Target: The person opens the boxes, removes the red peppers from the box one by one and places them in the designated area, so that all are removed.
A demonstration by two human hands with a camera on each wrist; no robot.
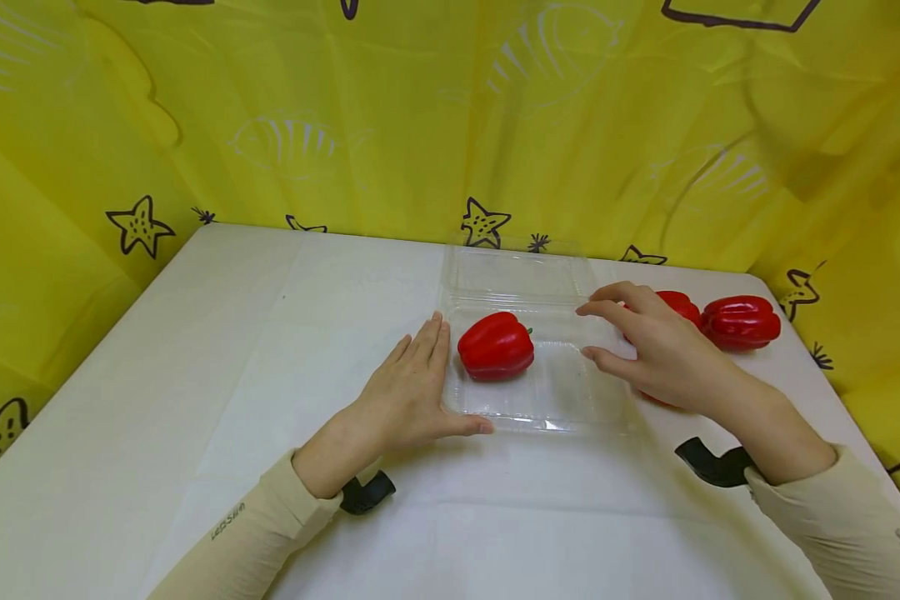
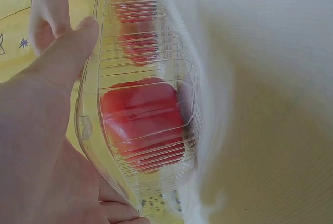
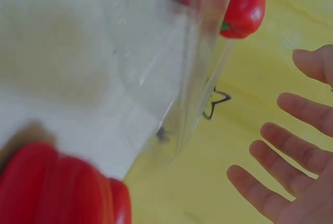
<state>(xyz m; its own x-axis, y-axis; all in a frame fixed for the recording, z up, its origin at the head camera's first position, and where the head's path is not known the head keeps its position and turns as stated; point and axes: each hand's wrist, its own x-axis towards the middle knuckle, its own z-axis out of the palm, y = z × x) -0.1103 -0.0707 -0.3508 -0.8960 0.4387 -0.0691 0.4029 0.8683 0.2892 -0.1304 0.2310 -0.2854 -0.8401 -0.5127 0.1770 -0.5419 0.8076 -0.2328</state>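
A clear plastic clamshell box (image 1: 570, 400) lies on the table with its lid (image 1: 521, 273) folded back. Inside its left part rests a red bell pepper (image 1: 495, 347), seen through the ribbed wall in the left wrist view. My left hand (image 1: 408, 383) lies against the box's left side, fingers straight, the thumb along the front edge. Over the right edge of the box hovers my right hand (image 1: 656, 346), its fingers spread and holding nothing. In the right wrist view its fingers stand apart from the box wall.
More red bell peppers lie right of the box: one (image 1: 741, 322) in plain sight, another (image 1: 678, 305) partly behind my right hand, and a third mostly hidden under it. A yellow patterned curtain (image 1: 390, 125) surrounds the white table (image 1: 330, 292) at the back and sides.
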